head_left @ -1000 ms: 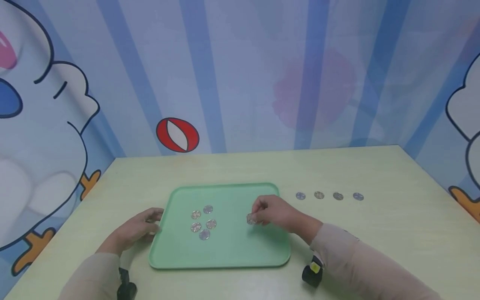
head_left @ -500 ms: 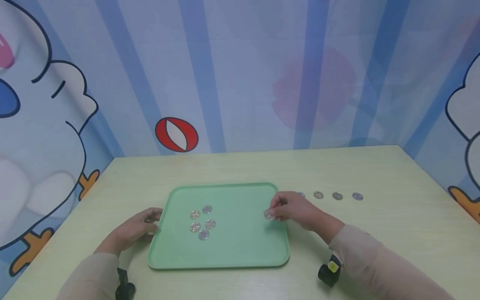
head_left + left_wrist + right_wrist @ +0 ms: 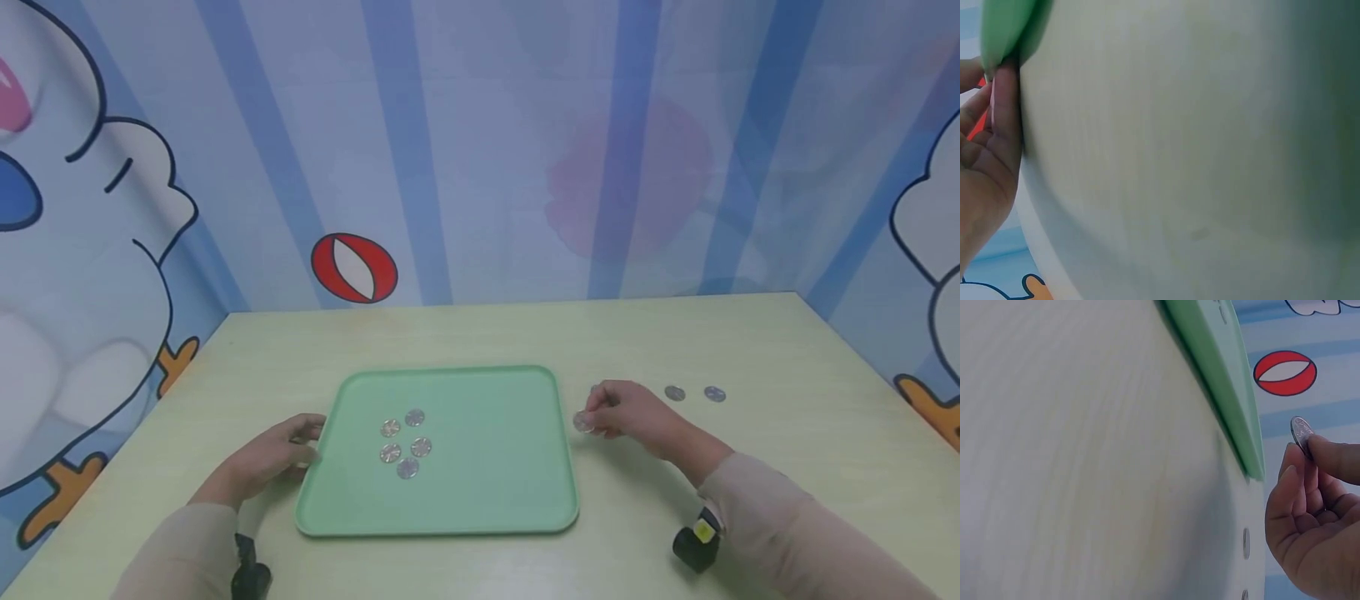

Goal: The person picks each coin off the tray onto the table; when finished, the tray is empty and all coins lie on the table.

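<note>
My right hand (image 3: 630, 417) pinches a silver coin (image 3: 583, 422) between thumb and fingertips, just past the right edge of the green tray (image 3: 495, 500). In the right wrist view the coin (image 3: 1302, 432) is tilted on edge, raised off the table. On the tray's left half lies a loose cluster of several silver coins (image 3: 421, 447). My left hand (image 3: 262, 458) holds the tray's left rim; in the left wrist view its thumb and fingers (image 3: 1005, 106) meet at the green edge. To the right, two coins (image 3: 675, 393) show on the table, others being largely hidden behind my right hand.
The pale wooden table (image 3: 465, 333) is backed by a striped blue printed cloth (image 3: 495, 150) with cartoon figures and a red-and-white ball. The row of table coins lies beyond the tray's right side. A black wrist camera (image 3: 697, 546) hangs under the right sleeve.
My right hand has carried the coin rightward from above the tray to over the table, now covering the nearer coins of the row. The left hand and tray have stayed put.
</note>
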Motion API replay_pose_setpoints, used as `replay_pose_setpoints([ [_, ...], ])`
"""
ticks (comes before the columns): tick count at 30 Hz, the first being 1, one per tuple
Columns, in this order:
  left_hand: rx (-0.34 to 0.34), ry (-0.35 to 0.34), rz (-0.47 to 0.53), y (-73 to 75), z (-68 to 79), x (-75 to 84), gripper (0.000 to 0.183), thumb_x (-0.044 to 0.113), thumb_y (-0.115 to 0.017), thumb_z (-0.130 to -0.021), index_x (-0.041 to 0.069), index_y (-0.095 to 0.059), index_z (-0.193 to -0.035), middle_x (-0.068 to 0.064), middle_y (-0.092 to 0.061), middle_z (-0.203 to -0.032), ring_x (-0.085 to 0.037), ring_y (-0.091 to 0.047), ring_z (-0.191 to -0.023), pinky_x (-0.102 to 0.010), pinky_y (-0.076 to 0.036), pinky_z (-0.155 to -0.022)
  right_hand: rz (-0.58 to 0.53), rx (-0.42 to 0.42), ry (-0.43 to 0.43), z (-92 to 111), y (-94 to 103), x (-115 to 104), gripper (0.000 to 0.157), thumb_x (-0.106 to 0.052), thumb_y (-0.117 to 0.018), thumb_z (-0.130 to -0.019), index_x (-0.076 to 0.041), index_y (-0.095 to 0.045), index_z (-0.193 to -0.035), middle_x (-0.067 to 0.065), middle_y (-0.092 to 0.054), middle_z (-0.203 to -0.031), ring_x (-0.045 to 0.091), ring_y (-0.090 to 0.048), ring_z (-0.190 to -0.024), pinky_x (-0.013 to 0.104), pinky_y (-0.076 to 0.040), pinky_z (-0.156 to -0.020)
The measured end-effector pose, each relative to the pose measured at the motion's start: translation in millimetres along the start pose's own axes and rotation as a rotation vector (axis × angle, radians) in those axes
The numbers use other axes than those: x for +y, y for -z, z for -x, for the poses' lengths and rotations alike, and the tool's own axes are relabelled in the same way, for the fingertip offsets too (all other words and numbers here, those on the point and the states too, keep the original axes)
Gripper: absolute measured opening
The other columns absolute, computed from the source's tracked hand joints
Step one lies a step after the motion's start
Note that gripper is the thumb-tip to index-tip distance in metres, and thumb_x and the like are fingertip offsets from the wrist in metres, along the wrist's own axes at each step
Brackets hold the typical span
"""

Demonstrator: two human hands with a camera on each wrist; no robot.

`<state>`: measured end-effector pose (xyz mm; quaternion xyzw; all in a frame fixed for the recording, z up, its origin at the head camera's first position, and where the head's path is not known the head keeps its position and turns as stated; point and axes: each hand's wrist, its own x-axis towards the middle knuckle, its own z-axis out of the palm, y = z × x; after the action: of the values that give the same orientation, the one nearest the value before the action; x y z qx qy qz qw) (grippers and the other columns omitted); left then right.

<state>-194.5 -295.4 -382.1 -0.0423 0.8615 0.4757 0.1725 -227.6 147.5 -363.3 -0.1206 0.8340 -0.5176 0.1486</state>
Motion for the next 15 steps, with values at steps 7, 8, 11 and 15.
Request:
replay_pose_setpoints([
  [7,0.001,0.015,-0.013,0.2,-0.8,0.5,0.059,0.001,-0.048,-0.074,-0.002,-0.028,-0.129,-0.023,-0.036,-0.125,-0.035,-0.043,-0.107,-0.042,-0.045,-0.081,0.043,0.027,-0.034,3,10.3,12,0.016,-0.012,-0.059,-0.078,0.001,-0.052,-0.084,0.006,-0.054,-0.078,0.018,-0.051,-0.069,0.03,-0.047,-0.066],
  [8,0.002,0.017,-0.015,0.1,-0.9,0.6,0.059,0.001,-0.048,-0.074,-0.002,-0.028,-0.129,-0.023,-0.036,-0.125,-0.035,-0.042,-0.107,-0.042,-0.045,-0.081,0.05,0.031,-0.037,4,11.7,12,0.015,-0.012,-0.058,-0.079,0.001,-0.052,-0.084,0.006,-0.054,-0.078,0.018,-0.051,-0.069,0.03,-0.047,-0.066],
  [11,0.004,0.021,-0.012,-0.1,-0.6,1.5,0.06,0.001,-0.049,-0.074,-0.002,-0.028,-0.13,-0.023,-0.036,-0.125,-0.035,-0.042,-0.107,-0.042,-0.045,-0.081,0.071,0.035,-0.051,5,14.6,15,0.014,-0.01,-0.057,-0.079,0.001,-0.051,-0.085,0.006,-0.053,-0.079,0.018,-0.05,-0.07,0.029,-0.046,-0.065],
  [15,0.01,0.029,-0.013,-0.6,-1.0,0.4,0.06,0.001,-0.049,-0.073,-0.002,-0.028,-0.13,-0.023,-0.036,-0.125,-0.036,-0.042,-0.107,-0.042,-0.045,-0.081,0.106,0.033,-0.058,5,16.9,17,0.012,-0.008,-0.055,-0.079,0.001,-0.051,-0.085,0.006,-0.051,-0.076,0.018,-0.047,-0.069,0.029,-0.044,-0.061],
])
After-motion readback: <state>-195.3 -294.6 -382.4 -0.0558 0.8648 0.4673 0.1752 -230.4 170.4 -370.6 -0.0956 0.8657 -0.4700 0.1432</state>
